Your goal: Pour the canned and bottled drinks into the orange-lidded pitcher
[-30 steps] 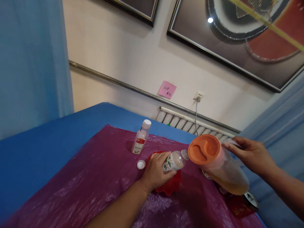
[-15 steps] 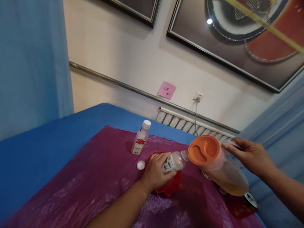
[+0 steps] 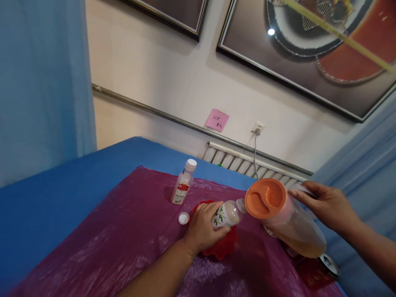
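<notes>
Both hands are closed on something. My left hand (image 3: 202, 229) wraps its grip around a small open bottle (image 3: 227, 213), tilting it so the neck points right, over a red dish (image 3: 224, 246). My right hand (image 3: 328, 206) curls its grip round the handle of a clear pitcher (image 3: 291, 222) with an orange lid (image 3: 266, 198), tipped left so that the lid's edge sits right at the bottle's mouth.

The pitcher is about half full of amber liquid; the bottle already shows a pale fill. I judge that I am in the middle of pouring from pitcher to bottle, with the red dish underneath to catch drips. Whether liquid is running at this instant I cannot tell. The next move calls for a steady tilt of the pitcher and a firm hold on the bottle, so that the narrow neck stays under the spout.

Just left of my left hand a white cap (image 3: 183, 218) lies on the purple sheet (image 3: 123, 231). Farther off stands a capped bottle (image 3: 183, 187) with a red label, upright. The purple sheet covers a blue tabletop (image 3: 62, 194). On the far wall hangs a pink note (image 3: 217, 120).

Compared with a second ago, little differs: both grips hold as before, the bottle and pitcher sit slightly lower in view, and the cap and far bottle have not moved.
</notes>
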